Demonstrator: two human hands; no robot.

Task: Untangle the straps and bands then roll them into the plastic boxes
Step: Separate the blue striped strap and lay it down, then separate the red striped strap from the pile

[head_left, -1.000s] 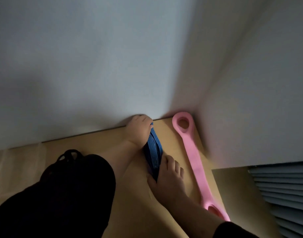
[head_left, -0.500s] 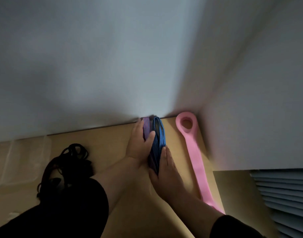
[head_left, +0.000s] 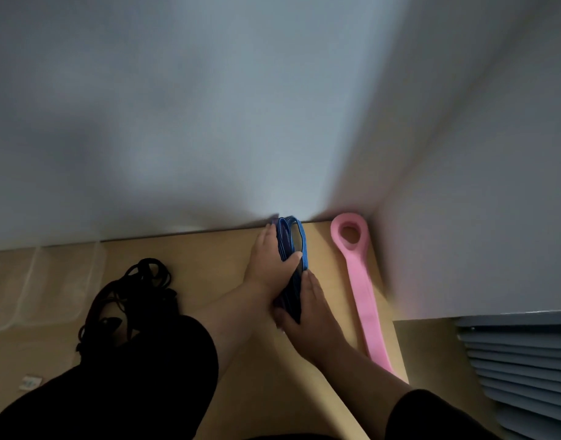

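Blue band [head_left: 294, 246]: gathered into a flat, elongated bundle of several loops, standing on edge at the far side of the bench [head_left: 209, 268], its far end up against the wall [head_left: 209, 122]. A purple layer shows on its left face.

Change over the last second: the bundle was compressed between two fists and mostly hidden; now it is longer, the loops are visible at the far end, and the fingers on both sides have flattened out. View has also shifted, so the black straps and a clear box are uncovered at left.

Left hand [head_left: 268, 265]: flat against the bundle's left face, thumb hooked across the top of it. Right hand [head_left: 307, 308]: presses the near end from the right, fingers straight. The bundle is sandwiched between them.

Judgement: this band seems untangled and is being squared up for rolling; rolling itself not yet evident.

Pink band [head_left: 360, 290]: lies flat and straight just beside the right hand, loop end near the wall corner. Not yet rolled.

Black straps [head_left: 129, 293]: tangled heap at left, untouched, partly behind a dark sleeve.

Plastic box [head_left: 41, 284]: clear, at far left; contents not discernible. Most of the task remains.
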